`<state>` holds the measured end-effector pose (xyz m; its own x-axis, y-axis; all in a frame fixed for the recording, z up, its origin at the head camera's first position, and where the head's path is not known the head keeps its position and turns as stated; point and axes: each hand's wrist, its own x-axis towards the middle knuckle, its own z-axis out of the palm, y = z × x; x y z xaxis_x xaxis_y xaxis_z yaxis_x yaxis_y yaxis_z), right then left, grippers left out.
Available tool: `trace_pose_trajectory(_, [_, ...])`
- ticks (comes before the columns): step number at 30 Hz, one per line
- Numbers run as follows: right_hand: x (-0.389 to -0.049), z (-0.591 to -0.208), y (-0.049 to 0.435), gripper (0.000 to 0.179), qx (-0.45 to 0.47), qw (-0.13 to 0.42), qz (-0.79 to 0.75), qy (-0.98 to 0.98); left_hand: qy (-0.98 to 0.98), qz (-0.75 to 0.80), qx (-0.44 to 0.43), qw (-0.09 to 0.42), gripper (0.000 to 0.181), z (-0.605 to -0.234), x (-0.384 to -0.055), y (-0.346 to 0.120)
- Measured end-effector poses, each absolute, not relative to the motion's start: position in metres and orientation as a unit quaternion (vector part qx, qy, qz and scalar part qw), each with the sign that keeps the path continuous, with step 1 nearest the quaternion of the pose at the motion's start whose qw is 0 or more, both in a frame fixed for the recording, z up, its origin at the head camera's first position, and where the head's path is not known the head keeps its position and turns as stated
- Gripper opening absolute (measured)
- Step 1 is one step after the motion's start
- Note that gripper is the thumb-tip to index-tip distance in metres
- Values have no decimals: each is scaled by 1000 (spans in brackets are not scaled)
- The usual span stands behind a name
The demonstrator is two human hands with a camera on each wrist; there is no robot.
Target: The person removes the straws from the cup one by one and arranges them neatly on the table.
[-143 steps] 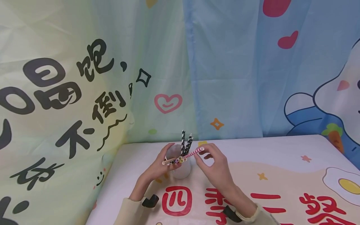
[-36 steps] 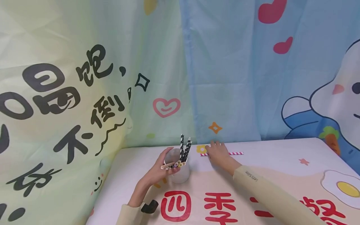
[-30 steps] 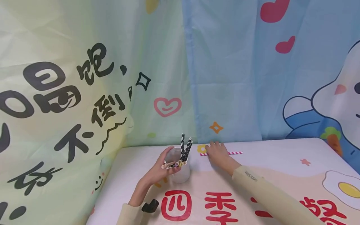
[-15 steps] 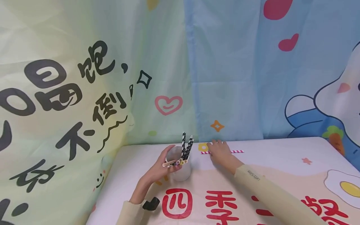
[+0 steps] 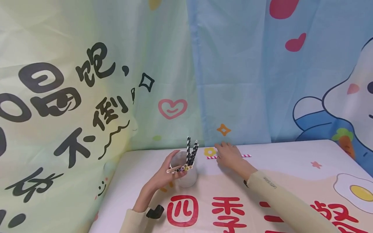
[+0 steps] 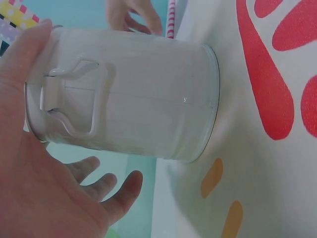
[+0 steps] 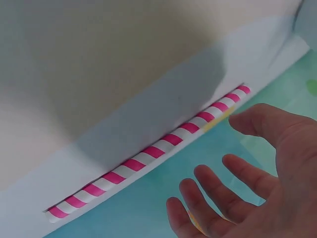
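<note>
My left hand grips a small white pail round its rim; a bracket shows on the pail wall in the left wrist view. Black-and-white paper straws stand up out of the pail. Several other patterned straws lean over its near rim, ends toward me, by the left fingers. To the right, a pink-and-white striped paper straw lies flat on the table. My right hand is over its middle, and the right wrist view shows the fingers loosely spread, apart from the straw.
The table has a printed cover with red characters, a flower and an egg. A printed curtain hangs close behind the table's far edge, near the right fingertips. Another printed cloth hangs along the left.
Earlier the right hand held the striped straw beside the pail, then laid it on the table. Now its fingers have come off the straw. The left hand stays on the pail.
</note>
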<state>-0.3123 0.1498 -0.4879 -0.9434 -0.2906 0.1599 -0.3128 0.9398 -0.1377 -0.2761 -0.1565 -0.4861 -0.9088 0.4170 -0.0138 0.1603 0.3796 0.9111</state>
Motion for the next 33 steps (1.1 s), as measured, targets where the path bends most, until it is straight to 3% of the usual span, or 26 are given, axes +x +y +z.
trace_pose_trajectory(7, [-304,-475,162,51,123,39,181,-975,817,531,182,127,91,-487,-277,-157])
trace_pose_trajectory(18, [-282,-461,175,54,125,56,310,-941,817,533,182,125,90,-486,-276,-158])
trace_pose_trajectory(33, [-239,-458,150,66,108,52,388,-914,800,550,181,159,91,-483,-275,-157])
